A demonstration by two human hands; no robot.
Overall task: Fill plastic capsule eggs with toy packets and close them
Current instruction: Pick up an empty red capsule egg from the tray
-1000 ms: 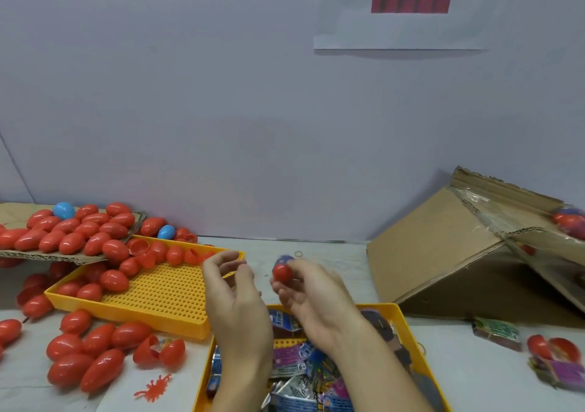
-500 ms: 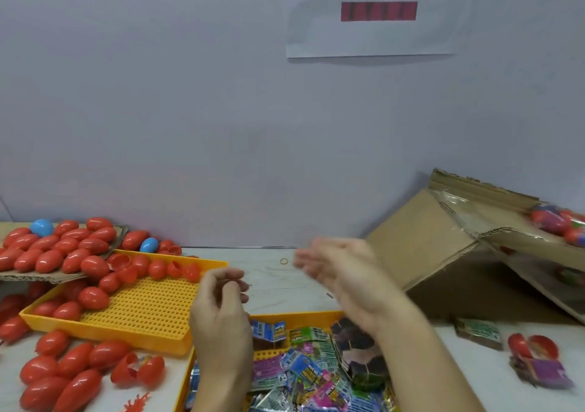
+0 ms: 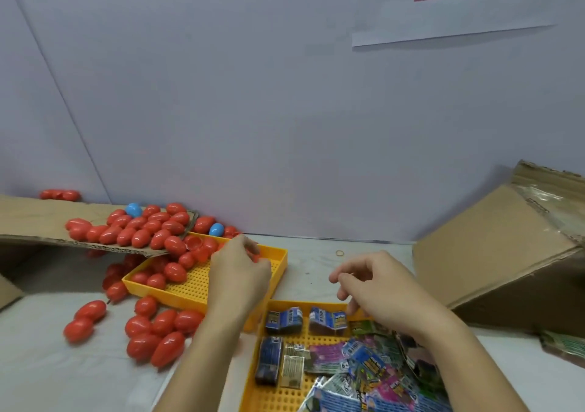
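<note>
A person's 2 bare hands work over a pale table [image 3: 316,272] against a plain wall.

The left hand [image 3: 239,274] reaches into the far yellow tray [image 3: 202,291], fingers curled at its far right corner. Whether it holds an egg half there I cannot tell. The right hand [image 3: 376,288] hovers above the near tray [image 3: 272,392], fingers loosely curled, holding nothing.

Red eggs [image 3: 171,272] lie in the far tray. More are piled on a cardboard flap [image 3: 28,225] at far left, with 2 blue eggs [image 3: 134,209] among them, and others lie loose on the table at near left. Some in the far tray look like open halves. Toy packets [image 3: 367,364] fill the near tray, just under the right hand.

The eggs look like light, stiff, glossy plastic, likely slippery and prone to roll. Best pinched around the widest middle, 1 half per hand, then pressed together at the seam. The packets look thin, soft and crinkly, easy to fold. Take 1 by an edge.

1 packet shows "6+". Other printing is too blurred to read. A white sheet [image 3: 459,16] on the wall bears a red bar, with no legible writing. A tipped cardboard box [image 3: 493,253] sits at right, and a rubber band [image 3: 341,252] lies on the table beyond the hands.
</note>
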